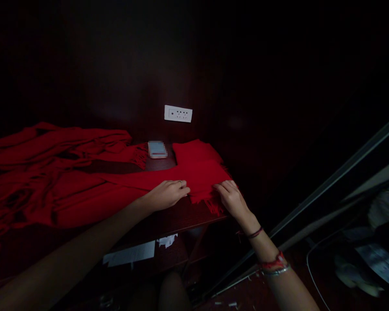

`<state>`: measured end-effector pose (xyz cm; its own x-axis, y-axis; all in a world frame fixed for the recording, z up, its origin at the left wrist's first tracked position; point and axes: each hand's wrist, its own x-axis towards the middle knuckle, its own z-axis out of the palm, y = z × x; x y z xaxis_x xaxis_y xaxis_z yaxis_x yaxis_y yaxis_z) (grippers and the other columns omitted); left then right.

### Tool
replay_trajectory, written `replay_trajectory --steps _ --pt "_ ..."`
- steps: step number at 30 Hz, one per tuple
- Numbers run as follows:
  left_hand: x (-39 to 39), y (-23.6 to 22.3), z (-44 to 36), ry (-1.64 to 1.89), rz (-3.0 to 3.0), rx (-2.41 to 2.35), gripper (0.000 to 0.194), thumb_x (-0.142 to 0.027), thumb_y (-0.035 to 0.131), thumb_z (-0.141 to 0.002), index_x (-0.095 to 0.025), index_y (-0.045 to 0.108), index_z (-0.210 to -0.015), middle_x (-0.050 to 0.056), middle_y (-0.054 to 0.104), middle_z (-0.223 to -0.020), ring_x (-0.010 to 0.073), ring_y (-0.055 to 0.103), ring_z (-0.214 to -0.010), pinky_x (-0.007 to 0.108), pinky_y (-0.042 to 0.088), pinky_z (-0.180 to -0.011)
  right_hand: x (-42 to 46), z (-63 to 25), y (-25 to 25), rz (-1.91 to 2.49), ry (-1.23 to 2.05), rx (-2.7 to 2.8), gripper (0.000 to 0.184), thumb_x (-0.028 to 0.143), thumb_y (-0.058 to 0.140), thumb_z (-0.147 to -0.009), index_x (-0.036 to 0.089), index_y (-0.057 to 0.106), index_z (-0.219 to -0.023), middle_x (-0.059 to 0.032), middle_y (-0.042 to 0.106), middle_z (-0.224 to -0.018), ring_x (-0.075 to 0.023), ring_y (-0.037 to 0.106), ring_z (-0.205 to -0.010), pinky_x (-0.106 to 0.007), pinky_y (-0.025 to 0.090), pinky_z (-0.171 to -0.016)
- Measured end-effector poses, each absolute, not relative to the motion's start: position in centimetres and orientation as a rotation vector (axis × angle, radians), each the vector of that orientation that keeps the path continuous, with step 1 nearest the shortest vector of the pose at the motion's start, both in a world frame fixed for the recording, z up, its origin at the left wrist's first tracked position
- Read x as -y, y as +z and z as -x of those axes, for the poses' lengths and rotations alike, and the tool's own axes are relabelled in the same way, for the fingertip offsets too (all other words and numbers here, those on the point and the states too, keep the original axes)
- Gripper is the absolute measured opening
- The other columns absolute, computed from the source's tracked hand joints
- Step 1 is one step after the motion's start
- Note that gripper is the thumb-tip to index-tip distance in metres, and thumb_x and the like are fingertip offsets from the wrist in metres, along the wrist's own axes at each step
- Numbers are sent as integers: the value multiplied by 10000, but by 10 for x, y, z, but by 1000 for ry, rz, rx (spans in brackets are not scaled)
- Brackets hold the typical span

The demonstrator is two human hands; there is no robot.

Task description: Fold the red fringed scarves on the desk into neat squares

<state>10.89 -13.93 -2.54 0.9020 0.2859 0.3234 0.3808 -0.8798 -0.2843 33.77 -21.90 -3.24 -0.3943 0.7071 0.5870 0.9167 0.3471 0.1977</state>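
A red fringed scarf [201,172] lies partly folded on a dark wooden desk, its long part stretching to the left. My left hand [168,194], with a ring on one finger, is closed on the scarf's near edge. At the fringed right end, my right hand [232,196] pinches the cloth between thumb and fingers. More red fringed cloth [68,147] lies loosely bunched at the left; I cannot tell whether it is a separate piece.
A white socket panel [178,113] is on the dark wall behind. A small pale blurred item [157,149] lies at the desk's back. Papers [132,254] sit on a shelf below the desk [181,221]. On the right are a metal-edged panel [311,203] and a white cable [309,263].
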Motion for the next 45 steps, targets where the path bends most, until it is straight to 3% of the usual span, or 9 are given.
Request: replay_trajectory --steps 5,9,14,19,24,30,40,45 --pt "135 -29 -107 -322 2737 426 178 -116 365 -819 -184 512 -893 33 531 -851 143 531 -752 240 402 -644 220 -337 -30 1480 -682 2238 167 161 400 -822 160 565 -846 -55 562 -782 -160 454 -740 -295 317 -705" --pt "135 -31 -107 -248 2735 381 146 -117 394 -808 -180 515 -861 28 549 -846 150 541 -754 245 405 -644 220 -337 -35 1454 -624 2214 207 143 364 -836 155 565 -793 -48 577 -744 -147 466 -720 -289 311 -705" --pt "141 -34 -110 -290 2745 403 162 -143 389 -816 -191 510 -912 34 558 -913 156 539 -822 261 403 -692 221 -341 -39 1449 -607 2210 225 135 375 -830 162 572 -932 -50 591 -776 -148 475 -719 -289 324 -688" --pt "151 -34 -118 -382 2725 514 202 -322 451 -796 -179 504 -929 59 538 -948 191 530 -858 297 411 -709 222 -344 -41 1377 -585 2249 233 163 394 -829 172 561 -992 -70 593 -908 -158 485 -804 -303 332 -717" --pt "152 -32 -121 -326 2697 502 131 -151 398 -821 -176 508 -888 57 551 -911 170 547 -820 279 419 -689 221 -343 -43 1351 -563 2221 214 155 391 -828 164 588 -911 -54 602 -772 -147 482 -712 -298 340 -691" --pt "152 -25 -117 -317 2725 494 186 -93 390 -813 -155 513 -938 67 563 -886 166 542 -834 273 416 -701 217 -344 -41 1312 -504 2116 207 161 385 -831 162 592 -838 -48 587 -736 -141 487 -698 -284 362 -672" --pt "150 -36 -121 -308 2688 448 173 -101 413 -806 -154 513 -937 70 585 -923 180 549 -858 277 422 -699 221 -344 -38 1447 -584 2312 182 151 402 -820 169 571 -886 -55 566 -788 -157 457 -731 -293 350 -684" --pt "152 -39 -123 -380 2655 493 121 -195 447 -807 -170 502 -912 57 573 -940 183 553 -836 285 429 -698 223 -343 -38 1428 -643 2340 189 175 422 -816 167 560 -945 -57 571 -834 -159 451 -745 -294 338 -696"
